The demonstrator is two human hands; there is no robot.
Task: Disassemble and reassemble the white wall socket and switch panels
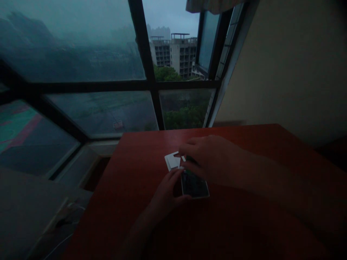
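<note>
A phone (194, 185) with a dark screen lies flat on the red table (244, 224). My left hand (166, 195) rests against its left edge, thumb touching the side. My right hand (208, 157) reaches over the phone's far end, fingers curled above it. A small white flat piece (172, 160), like a card or packet, lies at the phone's top left, and my right fingertips touch or pinch it. The light is dim, so the exact grip is hard to make out.
A large window (146, 83) with dark frames stands beyond the table's far edge, buildings and trees outside. A beige wall (292, 65) rises on the right. A grey surface with a white cable (59, 245) lies at lower left.
</note>
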